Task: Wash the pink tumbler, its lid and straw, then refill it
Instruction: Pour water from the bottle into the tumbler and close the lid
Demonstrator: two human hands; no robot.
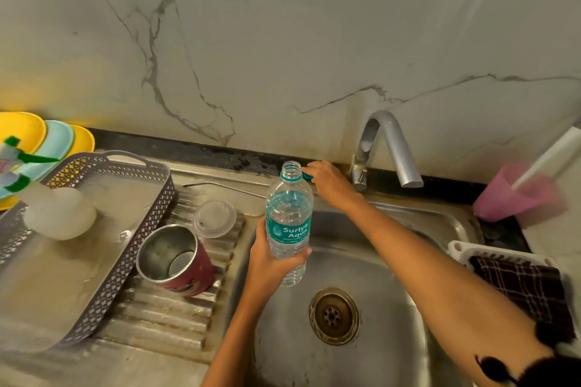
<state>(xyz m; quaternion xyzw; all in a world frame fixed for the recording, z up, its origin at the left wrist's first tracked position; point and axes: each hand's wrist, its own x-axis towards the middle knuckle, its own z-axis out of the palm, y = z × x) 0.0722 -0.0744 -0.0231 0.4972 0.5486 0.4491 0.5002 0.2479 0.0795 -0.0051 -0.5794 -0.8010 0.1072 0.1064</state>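
The pink tumbler (176, 264) stands open and tilted on the ribbed draining board, its steel inside showing. Its clear lid (215, 218) lies just behind it, and the metal straw (224, 186) lies on the steel further back. My left hand (274, 264) grips the lower half of a clear water bottle (289, 217) with a teal label, upright over the sink's left edge and uncapped. My right hand (328, 181) is beside the bottle's mouth, pinching its teal cap (307, 176) at the back of the sink.
The steel sink (393, 308) with its drain lies below my arms, the tap (386, 151) behind. A grey basket (125, 248) holds a pale bowl at left, with coloured plates beyond. A pink cup with a white rod and a white tray with a dark cloth sit at right.
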